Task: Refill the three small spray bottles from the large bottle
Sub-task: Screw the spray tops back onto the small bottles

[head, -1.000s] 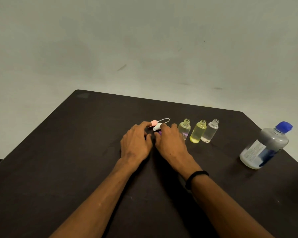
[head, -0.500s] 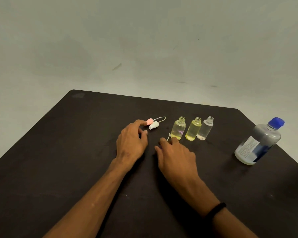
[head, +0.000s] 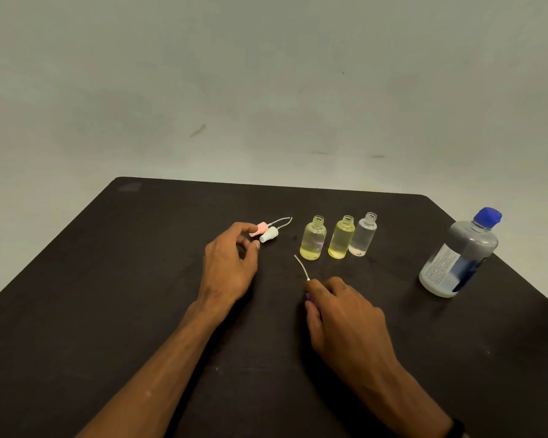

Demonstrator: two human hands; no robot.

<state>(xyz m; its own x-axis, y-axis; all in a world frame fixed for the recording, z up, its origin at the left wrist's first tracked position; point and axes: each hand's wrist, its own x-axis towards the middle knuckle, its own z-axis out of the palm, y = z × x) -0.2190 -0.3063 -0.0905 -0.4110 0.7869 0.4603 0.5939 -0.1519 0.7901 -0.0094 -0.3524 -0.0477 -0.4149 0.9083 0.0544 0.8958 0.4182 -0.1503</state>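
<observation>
Dark table point(head: 108, 295) fills the lower half, pale wall point(head: 266, 74) behind it. Left hand point(head: 227, 267) rests on the tabletop left of centre, fingers loosely curled, holding nothing; index fingertip touches the pink spray cap point(head: 257, 230). White spray cap point(head: 269, 234) lies just beside the pink one, touching it, both on their sides with thin dip tubes curving off to the right.

Next comes a row of three small bottles, all upright, all uncapped, standing close together near the table's middle. First small bottle point(head: 313, 238) holds pale yellowish liquid with a faint purple tint. Second small bottle point(head: 341, 237) is yellow, touching or nearly touching its neighbours. Third small bottle point(head: 363, 234) is clear with only a little liquid at the bottom.

Right hand point(head: 345, 314) sits in front of the row, fingers curled round a purple spray cap point(head: 309, 295), mostly hidden; its white dip tube point(head: 300, 267) sticks out toward the first small bottle, tip near but not touching. Dark band on the right wrist at the bottom edge.

Far right, well apart from the row: large bottle point(head: 459, 254), upright near the table's right edge, blue cap point(head: 487, 217) on, label facing left, partly full of clear liquid.
</observation>
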